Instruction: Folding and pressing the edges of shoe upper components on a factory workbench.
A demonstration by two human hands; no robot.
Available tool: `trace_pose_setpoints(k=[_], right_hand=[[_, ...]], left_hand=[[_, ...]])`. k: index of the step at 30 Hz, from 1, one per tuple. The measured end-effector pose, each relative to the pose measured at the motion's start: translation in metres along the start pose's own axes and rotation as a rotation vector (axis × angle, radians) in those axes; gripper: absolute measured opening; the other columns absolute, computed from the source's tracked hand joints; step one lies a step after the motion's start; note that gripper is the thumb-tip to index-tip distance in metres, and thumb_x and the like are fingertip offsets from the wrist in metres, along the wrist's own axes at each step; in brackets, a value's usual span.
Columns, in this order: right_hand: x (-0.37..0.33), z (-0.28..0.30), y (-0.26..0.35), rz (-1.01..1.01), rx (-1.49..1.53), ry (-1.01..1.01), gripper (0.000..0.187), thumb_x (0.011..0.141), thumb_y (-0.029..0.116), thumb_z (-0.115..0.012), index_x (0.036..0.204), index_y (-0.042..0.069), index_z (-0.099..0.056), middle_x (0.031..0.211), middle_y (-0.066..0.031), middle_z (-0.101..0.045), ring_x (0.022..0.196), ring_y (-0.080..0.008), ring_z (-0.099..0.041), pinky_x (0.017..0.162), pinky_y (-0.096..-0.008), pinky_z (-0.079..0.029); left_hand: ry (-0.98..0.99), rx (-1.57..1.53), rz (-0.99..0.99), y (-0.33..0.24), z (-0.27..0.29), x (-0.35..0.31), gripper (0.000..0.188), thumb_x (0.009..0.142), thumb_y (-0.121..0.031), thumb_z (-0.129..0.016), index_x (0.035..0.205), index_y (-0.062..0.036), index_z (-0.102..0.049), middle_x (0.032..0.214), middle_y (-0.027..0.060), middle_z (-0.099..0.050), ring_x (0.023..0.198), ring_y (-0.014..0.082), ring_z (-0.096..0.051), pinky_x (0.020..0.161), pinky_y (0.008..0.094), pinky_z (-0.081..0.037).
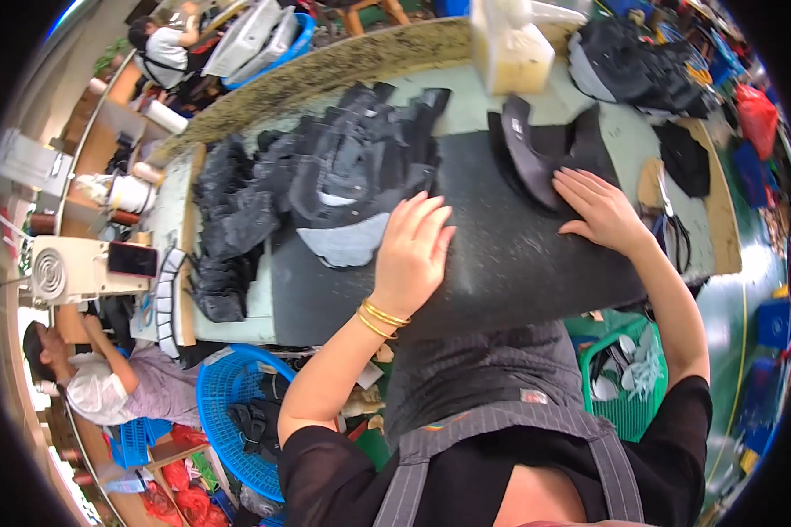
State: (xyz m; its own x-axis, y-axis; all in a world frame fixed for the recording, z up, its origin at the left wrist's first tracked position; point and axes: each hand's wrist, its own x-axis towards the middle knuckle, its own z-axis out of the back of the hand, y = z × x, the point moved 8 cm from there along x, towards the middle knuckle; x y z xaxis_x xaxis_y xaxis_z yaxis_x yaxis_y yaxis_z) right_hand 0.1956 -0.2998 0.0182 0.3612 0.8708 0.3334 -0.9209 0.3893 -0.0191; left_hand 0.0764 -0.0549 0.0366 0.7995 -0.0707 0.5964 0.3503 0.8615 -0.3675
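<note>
My left hand (413, 250) lies with its fingers stretched out at the right edge of a stack of black and grey shoe uppers (347, 189). The stack's lowest layer shows a light grey rounded toe. On the right, my right hand (602, 211) is laid flat, fingertips at the near end of a dark, U-shaped shoe piece (527, 154). That piece stands partly raised on the black work mat (492, 263). Neither hand is closed round anything. To the left, more black fabric pieces (228, 220) sit in an overlapping heap.
Scissors (668, 211) lie right of the mat. A translucent container (511, 57) and dark uppers (633, 66) stand farther back. Below the table edge are a blue basket (215, 413) and a green basket (628, 408). Two people work at the left, by a machine (83, 268).
</note>
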Motion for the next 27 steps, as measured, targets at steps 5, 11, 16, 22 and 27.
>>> trace_pose_setpoints(k=[5,11,16,22,27], right_hand=[[0.041,0.046,0.03,-0.048,0.191,-0.222,0.046,0.085,0.036,-0.075,0.112,-0.001,-0.07,0.115,-0.0162,-0.069,0.101,-0.0351,-0.068,0.088,-0.0458,-0.055],[0.207,-0.07,0.067,-0.132,0.644,-0.355,0.043,0.085,0.01,-0.075,0.126,0.005,-0.066,0.117,-0.0144,-0.067,0.113,-0.0339,-0.06,0.097,-0.0422,-0.049],[0.25,-0.073,0.072,-0.085,0.472,-0.102,0.023,0.078,0.012,-0.077,0.099,0.008,-0.07,0.104,-0.0109,-0.061,0.103,-0.0335,-0.051,0.096,-0.0412,-0.041],[0.215,0.005,0.118,0.124,0.959,-0.018,0.017,0.08,0.003,-0.075,0.087,0.004,-0.059,0.103,-0.0095,-0.062,0.102,-0.0271,-0.061,0.096,-0.0392,-0.047],[0.259,-0.056,0.076,0.051,0.547,-0.279,0.029,0.085,0.011,-0.072,0.113,0.005,-0.066,0.108,-0.0093,-0.064,0.113,-0.0327,-0.055,0.099,-0.0431,-0.044]], left_hand=[[-0.039,0.322,0.176,0.083,0.046,-0.01,0.034,0.088,-0.024,-0.074,0.113,-0.0023,-0.069,0.114,0.0124,-0.067,0.113,0.0339,-0.06,0.101,0.0443,-0.044],[0.099,0.287,0.323,0.096,0.027,0.002,0.036,0.079,-0.031,-0.081,0.105,-0.0093,-0.069,0.105,0.0063,-0.065,0.101,0.0297,-0.059,0.093,0.0439,-0.041],[0.062,0.166,0.354,0.108,0.027,-0.002,0.046,0.077,-0.031,-0.083,0.114,-0.0102,-0.065,0.104,0.0063,-0.064,0.101,0.0296,-0.058,0.093,0.0442,-0.04],[-0.016,0.1,0.317,0.116,0.034,-0.004,0.048,0.072,-0.026,-0.086,0.112,-0.0108,-0.065,0.102,0.0039,-0.063,0.1,0.0286,-0.056,0.093,0.0443,-0.038],[0.049,0.066,0.472,0.118,0.027,0.007,0.049,0.071,-0.026,-0.088,0.109,-0.0114,-0.062,0.1,0.0026,-0.068,0.098,0.0283,-0.061,0.092,0.0439,-0.04]])
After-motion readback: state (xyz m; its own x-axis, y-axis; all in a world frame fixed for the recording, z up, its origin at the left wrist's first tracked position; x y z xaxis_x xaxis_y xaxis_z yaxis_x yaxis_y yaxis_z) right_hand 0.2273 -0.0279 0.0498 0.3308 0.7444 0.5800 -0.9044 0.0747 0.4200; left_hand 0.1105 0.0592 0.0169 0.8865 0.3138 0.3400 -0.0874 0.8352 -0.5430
